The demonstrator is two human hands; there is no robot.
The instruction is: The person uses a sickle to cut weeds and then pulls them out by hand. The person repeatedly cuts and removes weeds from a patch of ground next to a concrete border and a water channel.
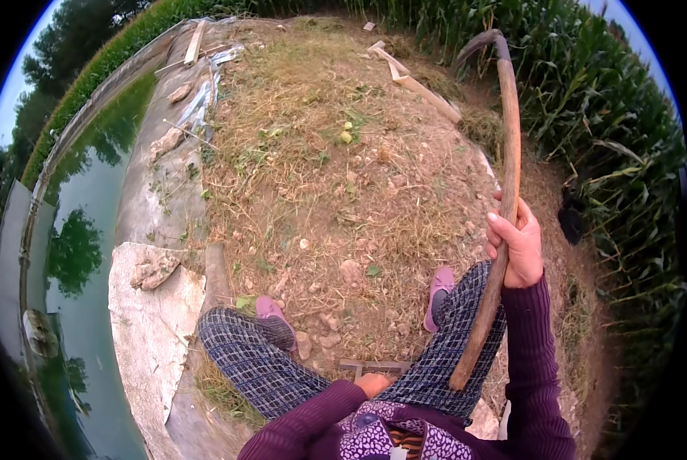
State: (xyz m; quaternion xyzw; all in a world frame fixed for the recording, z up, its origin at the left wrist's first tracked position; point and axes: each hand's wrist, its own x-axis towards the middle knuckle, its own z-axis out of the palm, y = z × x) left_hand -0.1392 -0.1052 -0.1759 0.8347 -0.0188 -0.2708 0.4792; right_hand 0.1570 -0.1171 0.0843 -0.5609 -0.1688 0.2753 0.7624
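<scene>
My right hand (516, 241) is closed around the curved wooden handle (511, 132) of a sickle-like tool, held up along my right side. Its dark hooked head (481, 41) points up and bends left at the far end. The butt of the handle crosses my right thigh (464, 339). Down between my legs, my left hand (373, 384) is beside a small wooden frame (374, 365), perhaps part of a low stool. The fingers of that hand are mostly hidden, so its grip does not show. Before me lies soil (320, 230) strewn with dry grass and stones.
Green water (99, 190) borders the left, behind a sloped grey sheet (154, 190) weighted with rocks (155, 270). Dense maize (602, 126) lines the right. Wooden boards (427, 98) lie ahead to the right. Two small yellowish-green fruits (346, 137) rest on the soil.
</scene>
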